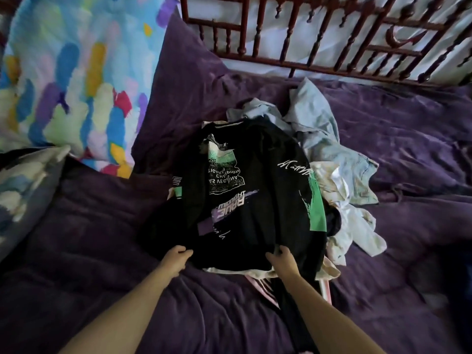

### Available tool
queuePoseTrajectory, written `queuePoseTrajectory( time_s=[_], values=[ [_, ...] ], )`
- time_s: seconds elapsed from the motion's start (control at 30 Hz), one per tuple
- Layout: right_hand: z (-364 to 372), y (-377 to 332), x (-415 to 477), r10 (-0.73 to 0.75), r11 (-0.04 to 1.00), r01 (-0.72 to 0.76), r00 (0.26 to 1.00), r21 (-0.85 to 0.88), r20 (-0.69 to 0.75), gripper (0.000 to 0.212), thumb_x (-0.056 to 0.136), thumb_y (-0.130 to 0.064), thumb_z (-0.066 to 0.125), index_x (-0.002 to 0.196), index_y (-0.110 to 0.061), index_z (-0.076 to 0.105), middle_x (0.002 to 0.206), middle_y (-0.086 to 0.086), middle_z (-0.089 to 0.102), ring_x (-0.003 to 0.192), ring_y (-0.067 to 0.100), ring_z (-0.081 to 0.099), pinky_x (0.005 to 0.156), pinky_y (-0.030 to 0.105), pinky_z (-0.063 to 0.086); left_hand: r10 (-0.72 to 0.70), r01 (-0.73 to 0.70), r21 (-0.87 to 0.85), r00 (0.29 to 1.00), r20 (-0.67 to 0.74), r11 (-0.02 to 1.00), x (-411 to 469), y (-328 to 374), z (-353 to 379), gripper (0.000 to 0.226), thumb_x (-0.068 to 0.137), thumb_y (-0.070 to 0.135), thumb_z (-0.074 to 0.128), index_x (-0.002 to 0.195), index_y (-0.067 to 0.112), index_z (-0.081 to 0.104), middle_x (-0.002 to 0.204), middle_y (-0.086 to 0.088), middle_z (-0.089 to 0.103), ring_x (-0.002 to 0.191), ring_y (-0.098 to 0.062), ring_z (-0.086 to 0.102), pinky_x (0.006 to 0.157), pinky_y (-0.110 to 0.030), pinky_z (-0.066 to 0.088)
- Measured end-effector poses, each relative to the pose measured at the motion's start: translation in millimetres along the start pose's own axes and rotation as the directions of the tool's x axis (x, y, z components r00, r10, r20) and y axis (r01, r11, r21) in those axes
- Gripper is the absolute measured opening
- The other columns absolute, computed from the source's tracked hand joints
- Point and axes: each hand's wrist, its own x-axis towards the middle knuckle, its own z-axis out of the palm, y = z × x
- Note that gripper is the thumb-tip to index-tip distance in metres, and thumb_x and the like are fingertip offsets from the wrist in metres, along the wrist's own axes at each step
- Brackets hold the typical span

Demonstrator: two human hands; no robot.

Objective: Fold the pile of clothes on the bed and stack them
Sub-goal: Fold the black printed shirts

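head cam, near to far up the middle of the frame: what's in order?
Right hand → black printed shirt → light blue clothes → purple bedspread → dark red wooden bed rail.

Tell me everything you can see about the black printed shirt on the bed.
The black shirt is soft-looking fabric with white, green and purple graphics and lettering, plus a green panel along one sleeve. It lies spread out, print up, on the clothes pile over the purple bedspread, partly covering a light blue garment. The left hand and right hand both pinch its near hem.
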Motion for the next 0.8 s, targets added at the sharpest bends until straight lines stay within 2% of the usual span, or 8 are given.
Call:
queuePoseTrajectory(
  time_s=[0.13, 0.27, 0.33, 0.4, 0.47, 0.53, 0.67, 0.8],
  values=[
    [13.9, -9.0, 4.5, -0.023, 0.998, 0.025, 0.999, 0.053, -0.039, 0.049, 0.084, -0.015, 0.065, 0.127, 0.002, 0.048, 0.12, 0.013, 0.06, 0.113, 0.029, 0.057, 0.092, 0.032, 0.045, -0.015, 0.021, -0.113, 0.998, 0.053, 0.993, 19.3, 2.6, 4.7, 0.064, 0.094, 0.034, 0.052, 0.148, 0.018, 0.021, 0.146, -0.008, 0.036, 0.128, -0.026, 0.041, 0.102, -0.038, 0.035],
    [14.4, -10.5, 0.0, -0.026, 0.973, 0.032, 0.999, 0.23, -0.031, 0.023, 0.084, 0.002, 0.061, 0.107, 0.003, 0.06, 0.093, 0.013, 0.063, 0.087, 0.026, 0.063, 0.075, 0.028, 0.05, 0.071, -0.079, -0.153, 0.996, -0.06, 0.985, 35.1, 11.8, 9.7, 0.082, 0.091, 0.029, 0.059, 0.151, 0.019, 0.003, 0.154, -0.007, 0.023, 0.14, -0.026, 0.026, 0.112, -0.037, 0.024],
    [9.5, -11.2, -8.8, -0.054, 0.951, 0.051, 0.999, 0.306, 0.001, 0.015, 0.084, 0.005, 0.058, 0.091, -0.007, 0.062, 0.087, 0.012, 0.063, 0.074, 0.018, 0.06, 0.061, 0.018, 0.05, 0.066, -0.059, -0.317, 0.998, 0.012, 0.947, 34.1, 21.6, 14.1, 0.076, 0.092, 0.018, 0.058, 0.15, 0.021, 0.008, 0.139, -0.005, 0.042, 0.13, -0.025, 0.04, 0.101, -0.035, 0.033],
    [4.3, -11.9, -18.4, -0.117, 0.942, 0.108, 0.993, 0.318, 0.008, 0.023, 0.085, 0.005, 0.058, 0.084, -0.018, 0.061, 0.088, 0.01, 0.064, 0.076, 0.017, 0.062, 0.062, 0.019, 0.05, 0.037, -0.001, -0.45, 0.997, 0.07, 0.893, 32.4, 30.2, 16.4, 0.054, 0.091, 0.005, 0.056, 0.138, 0.018, 0.033, 0.111, -0.005, 0.056, 0.1, -0.025, 0.056, 0.08, -0.033, 0.041],
    [-0.1, -11.6, -28.8, -0.16, 0.942, 0.155, 0.987, 0.297, -0.005, 0.025, 0.084, 0.004, 0.059, 0.082, -0.02, 0.06, 0.086, 0.007, 0.066, 0.08, 0.019, 0.063, 0.071, 0.024, 0.052, 0.02, 0.058, -0.419, 0.984, 0.178, 0.906, 24.2, 36.0, 22.2, 0.017, 0.089, 0.001, 0.056, 0.103, 0.01, 0.051, 0.082, -0.007, 0.058, 0.07, -0.02, 0.055, 0.061, -0.028, 0.041],
    [-2.7, -10.9, -40.7, -0.165, 0.944, 0.166, 0.986, 0.284, -0.027, 0.024, 0.083, 0.004, 0.061, 0.078, -0.019, 0.059, 0.079, 0.003, 0.066, 0.078, 0.018, 0.063, 0.074, 0.025, 0.051, 0.05, 0.04, -0.328, 0.964, 0.262, 0.944, 12.6, 36.0, 29.9, 0.018, 0.09, 0.0, 0.051, 0.075, 0.01, 0.051, 0.065, -0.007, 0.052, 0.056, -0.019, 0.048, 0.049, -0.025, 0.035],
    [-16.7, -18.1, -71.1, -0.153, 0.868, 0.199, 0.979, 0.454, -0.136, 0.018, 0.081, 0.006, 0.062, 0.076, -0.012, 0.059, 0.074, 0.006, 0.065, 0.074, 0.022, 0.062, 0.07, 0.029, 0.051, 0.161, -0.078, -0.457, 0.976, 0.145, 0.886, -12.3, 27.3, 24.0, 0.037, 0.085, -0.004, 0.043, 0.053, 0.014, 0.046, 0.053, -0.002, 0.048, 0.053, -0.017, 0.044, 0.054, -0.028, 0.032],
    [-50.2, -25.5, -114.7, -0.177, 0.727, 0.285, 0.957, 0.624, -0.231, 0.012, 0.081, 0.005, 0.061, 0.079, -0.007, 0.059, 0.074, 0.01, 0.063, 0.07, 0.023, 0.06, 0.071, 0.033, 0.05, 0.23, -0.1, -0.824, 0.973, 0.037, 0.558, -51.4, 0.6, -22.3, 0.021, 0.076, -0.003, 0.04, 0.064, 0.01, 0.051, 0.057, -0.003, 0.054, 0.053, -0.014, 0.052, 0.061, -0.026, 0.039]
  ],
)
